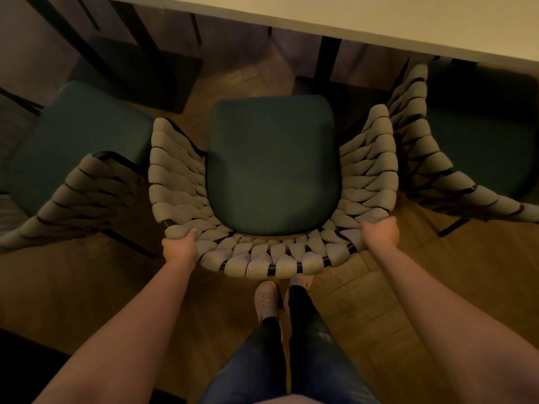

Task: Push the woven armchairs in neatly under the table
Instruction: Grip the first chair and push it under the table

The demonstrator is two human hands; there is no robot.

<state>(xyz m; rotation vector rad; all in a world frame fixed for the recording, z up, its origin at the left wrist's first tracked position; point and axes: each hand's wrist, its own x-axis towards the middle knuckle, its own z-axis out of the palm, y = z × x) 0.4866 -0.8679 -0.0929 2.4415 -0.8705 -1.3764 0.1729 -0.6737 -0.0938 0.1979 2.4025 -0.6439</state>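
A woven armchair (274,258) with a beige braided back and a dark green seat cushion stands right in front of me, its seat facing the table (379,21). My left hand (179,247) grips the left rear corner of its backrest. My right hand (379,233) grips the right rear corner. The chair's front edge sits short of the pale tabletop's near edge. A second woven armchair (87,188) stands to the left, angled. A third woven armchair (431,170) stands to the right, its seat partly under the table.
Dark table legs (328,59) and chair frames show in the shadow under the tabletop. The floor (408,287) is wooden parquet. My feet in pale shoes (267,298) stand just behind the middle chair.
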